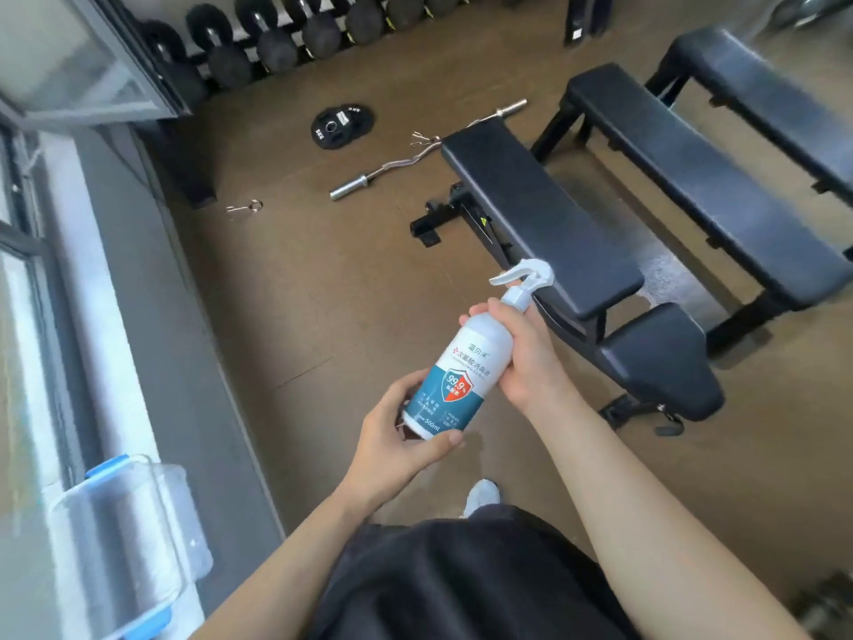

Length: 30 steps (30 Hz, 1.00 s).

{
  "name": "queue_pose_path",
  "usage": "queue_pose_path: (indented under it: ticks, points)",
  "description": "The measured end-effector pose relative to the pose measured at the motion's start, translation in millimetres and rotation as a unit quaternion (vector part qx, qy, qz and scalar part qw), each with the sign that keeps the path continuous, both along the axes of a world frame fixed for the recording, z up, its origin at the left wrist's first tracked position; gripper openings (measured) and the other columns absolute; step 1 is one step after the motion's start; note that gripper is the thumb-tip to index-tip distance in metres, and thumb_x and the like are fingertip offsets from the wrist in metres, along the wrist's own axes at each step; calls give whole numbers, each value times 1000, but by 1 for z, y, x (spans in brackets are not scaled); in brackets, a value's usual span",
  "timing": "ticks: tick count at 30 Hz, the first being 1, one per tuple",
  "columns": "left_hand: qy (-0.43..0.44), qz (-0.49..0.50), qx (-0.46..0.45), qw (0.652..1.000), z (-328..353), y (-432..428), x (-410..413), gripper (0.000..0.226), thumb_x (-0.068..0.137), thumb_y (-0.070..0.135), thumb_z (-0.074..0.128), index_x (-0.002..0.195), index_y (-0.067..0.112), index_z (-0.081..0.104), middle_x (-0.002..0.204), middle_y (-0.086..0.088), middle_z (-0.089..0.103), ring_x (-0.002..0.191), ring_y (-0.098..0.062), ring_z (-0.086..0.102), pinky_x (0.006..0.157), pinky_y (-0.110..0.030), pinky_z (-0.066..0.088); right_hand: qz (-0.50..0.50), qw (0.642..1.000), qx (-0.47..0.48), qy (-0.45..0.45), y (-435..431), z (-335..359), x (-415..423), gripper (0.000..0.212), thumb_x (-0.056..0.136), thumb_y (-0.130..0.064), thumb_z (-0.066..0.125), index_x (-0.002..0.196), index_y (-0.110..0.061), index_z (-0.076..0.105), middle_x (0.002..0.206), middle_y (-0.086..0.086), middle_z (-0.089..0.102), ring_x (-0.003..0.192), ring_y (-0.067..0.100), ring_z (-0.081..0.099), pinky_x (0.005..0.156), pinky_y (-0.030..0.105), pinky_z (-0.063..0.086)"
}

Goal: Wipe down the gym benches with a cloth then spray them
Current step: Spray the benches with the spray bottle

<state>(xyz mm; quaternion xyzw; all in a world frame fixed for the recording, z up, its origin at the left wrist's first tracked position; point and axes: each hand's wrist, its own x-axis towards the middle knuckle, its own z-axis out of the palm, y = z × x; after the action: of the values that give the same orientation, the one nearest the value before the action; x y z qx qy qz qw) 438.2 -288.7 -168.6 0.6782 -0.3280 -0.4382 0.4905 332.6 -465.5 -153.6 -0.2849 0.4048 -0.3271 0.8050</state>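
On the window sill at far left sits a clear box (120, 538) with blue clips. The left hand (401, 436) cups the base of the spray bottle (461, 371), its fingers (411, 385) curled round the bottom edge and the thumb across the lower label, likely to steady the weight. The right hand (521, 353) wraps the bottle's shoulder just under the neck, no finger on the trigger yet, probably ready to slide up to it. The bottle hangs tilted in the air, head up, in front of the near end of the nearest bench (540, 214). It is white, with a teal label, a red-and-blue shield reading 99.9% and a white trigger head. No cloth shows, so this looks like the spraying stage. Two more black padded benches (692, 187) stand to the right.
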Motion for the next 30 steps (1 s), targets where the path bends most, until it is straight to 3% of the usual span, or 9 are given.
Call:
queue_pose_path:
  ticks: [2,6,12,16,21,23,27,30]
  points:
    - [20,-4,5,1000,0,-22,-25,72,70,26,93,133,24,58,122,12,70,113,-16,68,90,-30,59,-2,1000,0,-5,-23,-2,-31,25,96,-8,63,113,-11,46,89,6,66,94,32,72,72,39,61]
    - [22,-42,23,999,2,-63,-64,66,72,11,92,128,24,59,116,12,70,109,-16,69,83,-27,59,-9,999,-29,16,-57,-5,-78,40,100,-10,60,139,-6,49,131,10,61,115,31,70,85,41,60]
    - [6,-85,36,996,-10,-120,-82,68,64,22,96,122,24,61,115,4,71,103,-16,70,80,-24,57,-56,991,-69,100,-104,-17,-114,45,91,-3,69,132,-9,52,112,9,76,106,35,72,86,46,59]
    - [9,-132,42,990,-24,-167,-78,64,66,3,94,119,14,61,114,-3,70,95,-4,69,76,-17,54,-84,985,-69,131,-141,-20,-115,35,91,-1,69,120,-19,59,106,1,73,96,25,76,80,39,63]
    - [22,-156,33,987,-46,-239,-58,64,64,0,94,119,12,63,109,2,73,97,-8,70,80,-18,54,-144,976,-51,154,-203,-21,-97,37,91,2,69,121,-16,56,104,5,69,80,18,73,72,30,62]
    - [30,-167,31,985,-51,-269,-46,64,64,-2,93,119,12,64,111,0,73,98,-6,69,80,-16,53,-156,972,-38,170,-231,-21,-86,30,92,3,69,112,-15,56,96,4,67,76,16,71,68,28,61]
    - [41,-208,31,977,-58,-329,-16,63,67,13,95,122,20,64,114,2,72,106,-17,69,85,-29,58,-196,958,-20,207,-283,-32,-65,22,91,-1,71,101,-16,59,92,3,68,77,17,72,70,30,62]
    - [44,-227,57,971,-56,-363,-4,64,69,24,95,124,22,63,114,9,71,108,-13,68,88,-31,58,-191,953,-19,233,-315,-41,-58,25,89,-12,77,109,-18,62,102,4,72,87,21,76,76,36,63]
